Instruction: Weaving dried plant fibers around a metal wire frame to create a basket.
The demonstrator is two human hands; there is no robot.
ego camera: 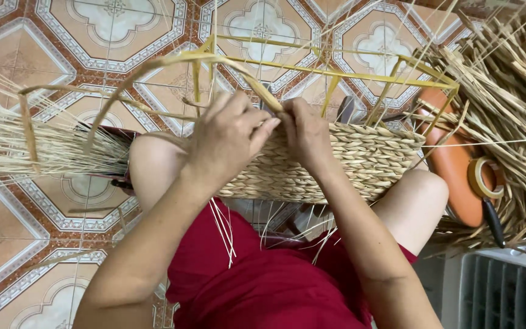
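I see both hands meeting at the top edge of the woven basket (348, 161) resting across the knees. My left hand (229, 137) curls over the rim, pinching a straw strand (153, 67); my right hand (305, 131) presses fingers clenched onto the weave beside it.

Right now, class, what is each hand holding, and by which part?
Both the left hand and right hand grip the half-woven straw basket at its top woven edge, pinching strands there against the yellow wire frame.
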